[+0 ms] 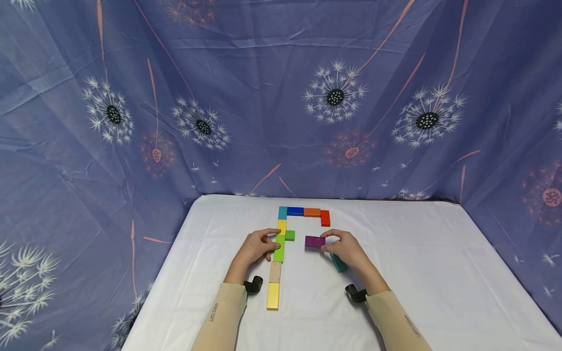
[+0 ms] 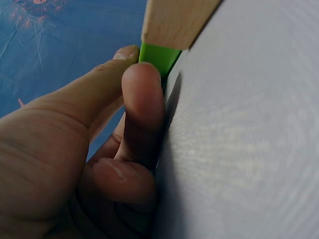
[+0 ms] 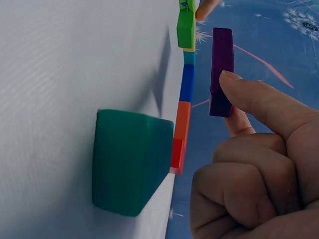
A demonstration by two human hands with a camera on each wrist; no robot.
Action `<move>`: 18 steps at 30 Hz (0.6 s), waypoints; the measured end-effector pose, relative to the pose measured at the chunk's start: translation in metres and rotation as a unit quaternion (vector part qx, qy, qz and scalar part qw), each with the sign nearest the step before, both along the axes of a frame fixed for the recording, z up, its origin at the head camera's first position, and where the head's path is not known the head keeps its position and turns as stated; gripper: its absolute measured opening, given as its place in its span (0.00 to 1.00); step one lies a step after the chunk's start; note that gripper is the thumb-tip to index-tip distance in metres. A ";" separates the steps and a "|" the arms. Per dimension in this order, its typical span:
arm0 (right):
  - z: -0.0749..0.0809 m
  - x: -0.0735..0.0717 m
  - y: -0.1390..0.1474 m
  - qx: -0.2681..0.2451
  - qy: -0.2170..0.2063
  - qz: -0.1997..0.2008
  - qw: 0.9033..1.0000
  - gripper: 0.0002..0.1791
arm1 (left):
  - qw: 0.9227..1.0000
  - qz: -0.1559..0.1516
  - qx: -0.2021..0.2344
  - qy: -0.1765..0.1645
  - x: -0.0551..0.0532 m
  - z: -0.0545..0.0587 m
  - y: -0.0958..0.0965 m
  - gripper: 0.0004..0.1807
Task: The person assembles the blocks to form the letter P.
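Observation:
My right hand (image 1: 349, 248) pinches a purple block (image 1: 314, 241) between thumb and index finger. In the right wrist view the purple block (image 3: 222, 69) is raised off the cloth, its other end free. My left hand (image 1: 255, 245) rests at the left side of a block row, the index fingertip by a yellow block (image 1: 282, 225) and the thumb on a lime green block (image 1: 278, 254). A small green block (image 1: 290, 235) juts right from the row. Below the lime block lie a plain wooden block (image 1: 274, 272) and a lower golden-yellow block (image 1: 272, 296).
Across the top run a light blue block (image 1: 283, 213), a dark blue block (image 1: 295, 211) and an orange block (image 1: 312, 212), with a red block (image 1: 325, 218) turned downward. A teal block (image 1: 338, 263) lies beside my right hand. White cloth covers the table (image 1: 417, 253); patterned fabric (image 1: 272, 122) hangs behind.

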State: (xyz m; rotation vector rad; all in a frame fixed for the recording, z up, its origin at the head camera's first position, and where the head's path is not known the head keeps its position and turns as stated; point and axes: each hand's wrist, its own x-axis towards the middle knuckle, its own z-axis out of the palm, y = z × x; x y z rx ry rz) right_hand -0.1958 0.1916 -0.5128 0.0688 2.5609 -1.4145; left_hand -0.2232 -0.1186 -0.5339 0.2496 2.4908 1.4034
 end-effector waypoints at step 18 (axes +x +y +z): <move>-0.006 -0.017 -0.010 0.017 -0.007 -0.008 1.000 0.17 | 1.000 0.006 -0.004 -0.010 0.001 0.001 0.000 0.27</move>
